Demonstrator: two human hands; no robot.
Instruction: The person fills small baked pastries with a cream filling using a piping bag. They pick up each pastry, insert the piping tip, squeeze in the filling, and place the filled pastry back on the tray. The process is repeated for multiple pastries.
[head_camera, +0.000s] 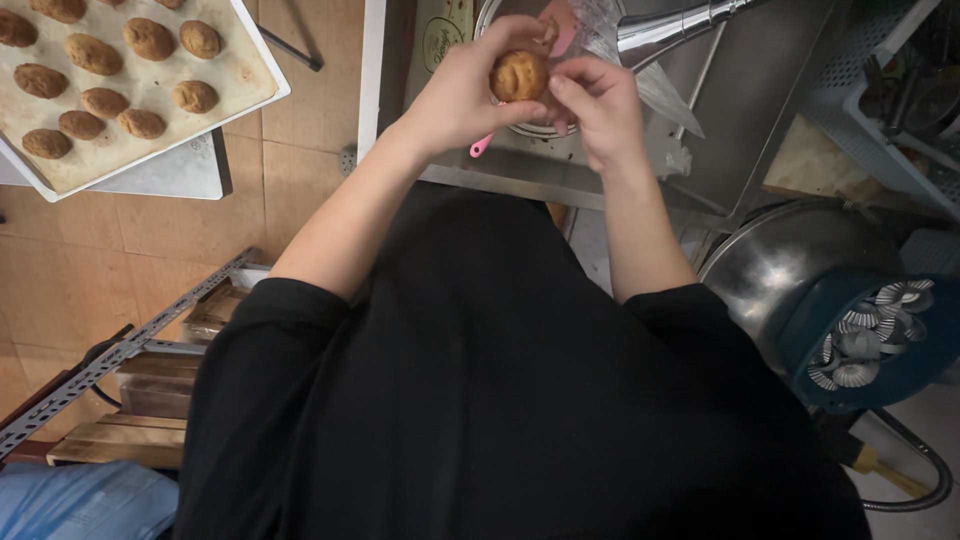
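The round brown pastry (519, 76) sits between your two hands, held up over a small metal bowl (530, 128) on the steel counter (560, 175). Your left hand (470, 90) is clamped around its left side and back; your right hand (592, 105) pinches its right edge with fingertips (560, 85) closed on the crust. A pink-handled tool (481, 146) pokes out from beneath the bowl's near side, and a clear plastic bag with a metal funnel (680, 25) lies just beyond your right hand.

The crust looks thin and cracked, so squeezing harder from both sides would likely crush it. If either grip loosens, it would probably drop into the bowl or onto the counter. Well apart to your left, a tray (255, 95) of similar pastries juts past its support's edge; a bump from your elbow could tip it.
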